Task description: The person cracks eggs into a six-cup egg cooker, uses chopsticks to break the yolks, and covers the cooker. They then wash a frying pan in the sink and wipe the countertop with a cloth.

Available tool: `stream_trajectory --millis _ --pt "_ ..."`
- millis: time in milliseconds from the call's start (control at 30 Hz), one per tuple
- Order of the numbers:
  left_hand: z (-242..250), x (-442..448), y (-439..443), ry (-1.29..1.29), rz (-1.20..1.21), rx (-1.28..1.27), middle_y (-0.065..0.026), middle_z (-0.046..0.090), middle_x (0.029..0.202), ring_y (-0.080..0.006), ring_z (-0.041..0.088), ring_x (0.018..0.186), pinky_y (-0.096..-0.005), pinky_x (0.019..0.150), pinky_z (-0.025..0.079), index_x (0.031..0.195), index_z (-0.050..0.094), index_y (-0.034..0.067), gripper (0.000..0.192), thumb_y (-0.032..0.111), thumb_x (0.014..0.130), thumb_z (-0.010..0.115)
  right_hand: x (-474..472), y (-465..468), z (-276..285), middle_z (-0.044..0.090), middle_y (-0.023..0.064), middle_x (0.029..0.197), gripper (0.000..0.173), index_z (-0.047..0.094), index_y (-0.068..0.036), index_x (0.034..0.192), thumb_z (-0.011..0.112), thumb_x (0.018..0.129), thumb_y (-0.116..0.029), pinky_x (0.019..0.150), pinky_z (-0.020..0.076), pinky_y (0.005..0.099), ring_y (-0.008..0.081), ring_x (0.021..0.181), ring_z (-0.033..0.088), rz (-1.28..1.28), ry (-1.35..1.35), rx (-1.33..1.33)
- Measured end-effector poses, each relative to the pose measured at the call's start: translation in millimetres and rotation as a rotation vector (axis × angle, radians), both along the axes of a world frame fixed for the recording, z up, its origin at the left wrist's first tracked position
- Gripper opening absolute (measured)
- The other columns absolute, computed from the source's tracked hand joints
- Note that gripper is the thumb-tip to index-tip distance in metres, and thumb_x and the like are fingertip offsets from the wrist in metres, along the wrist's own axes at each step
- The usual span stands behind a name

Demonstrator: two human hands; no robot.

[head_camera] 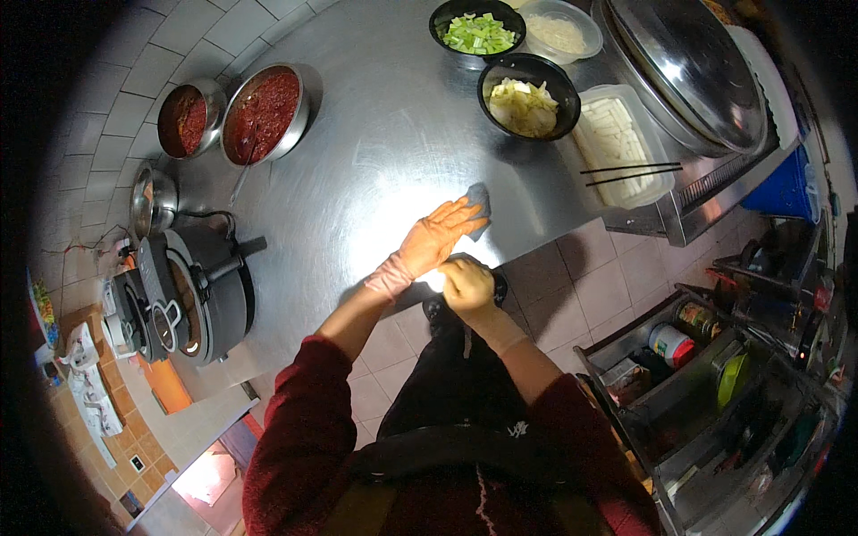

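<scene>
My left hand [436, 240], in an orange glove, lies over the stainless steel tabletop [375, 147] with its fingertips on a grey cloth [478, 209]. Part of the cloth is hidden under the fingers. Just to its right, at the table's near edge, my right hand [468, 285] is in a pale, thin glove with the fingers curled; whether it holds anything cannot be seen. Beyond the cloth are a black bowl of sliced pale vegetable [526, 107] and a plastic tub of white sticks [620, 141], with black chopsticks [630, 174] across it.
Two steel bowls of red paste [263, 117] [184, 120] stand at the back left, above a dark electric cooker [201, 295]. A black bowl of chopped green vegetable [478, 30] and a large lidded steel pan [687, 70] are at the back right. A rack [643, 402] stands low right.
</scene>
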State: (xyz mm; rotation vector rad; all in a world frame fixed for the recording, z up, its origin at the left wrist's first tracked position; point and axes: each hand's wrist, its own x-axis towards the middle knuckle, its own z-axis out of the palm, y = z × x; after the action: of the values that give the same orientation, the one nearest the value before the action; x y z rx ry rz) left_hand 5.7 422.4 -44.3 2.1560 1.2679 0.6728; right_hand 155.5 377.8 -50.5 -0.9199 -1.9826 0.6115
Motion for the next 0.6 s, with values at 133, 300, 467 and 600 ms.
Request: stream_trajectory --millis 133,300,467,600 --pt "41 -1 -43 -0.843 0.377 -0.446 -0.0093 0.048 0.139 -0.0236 0.045 0.129 -0.0357 0.112 0.028 0.137 0.046 0.008 0.042 0.017 0.096 0.048 77 -51 12 0.064 0.0114 0.077 0.017 0.066 -0.006 0.090 0.056 0.079 0.001 0.059 0.0500 0.0359 0.0276 0.066 0.062 -0.062 -0.070 -0.325" --pt "76 -18 -66 -0.805 0.755 -0.301 -0.0117 0.043 0.142 -0.0225 0.038 0.133 -0.0328 0.111 0.027 0.140 0.039 0.003 0.045 0.018 0.099 0.046 150 -100 7 0.065 0.0068 0.082 0.012 0.064 -0.002 0.098 0.058 0.087 -0.003 0.059 0.0471 0.0281 0.0137 0.067 0.059 -0.264 -0.034 -0.700" --pt "43 -1 -90 0.262 0.122 0.090 -0.0162 0.038 0.144 -0.0318 0.033 0.136 -0.0443 0.112 0.026 0.136 0.048 0.014 0.050 0.015 0.087 0.058 169 -113 -5 0.064 0.0066 0.081 0.012 0.065 -0.003 0.097 0.056 0.090 -0.005 0.061 0.0472 0.0261 0.0125 0.068 0.059 -0.368 0.056 -0.756" --pt "11 3 -69 0.316 0.294 0.132 -0.0147 0.042 0.142 -0.0330 0.037 0.132 -0.0460 0.109 0.028 0.133 0.051 0.014 0.044 0.021 0.090 0.054 174 -121 -8 0.061 0.0032 0.079 0.012 0.064 -0.001 0.095 0.052 0.092 -0.004 0.059 0.0420 0.0218 0.0070 0.065 0.051 -0.391 0.220 -0.840"
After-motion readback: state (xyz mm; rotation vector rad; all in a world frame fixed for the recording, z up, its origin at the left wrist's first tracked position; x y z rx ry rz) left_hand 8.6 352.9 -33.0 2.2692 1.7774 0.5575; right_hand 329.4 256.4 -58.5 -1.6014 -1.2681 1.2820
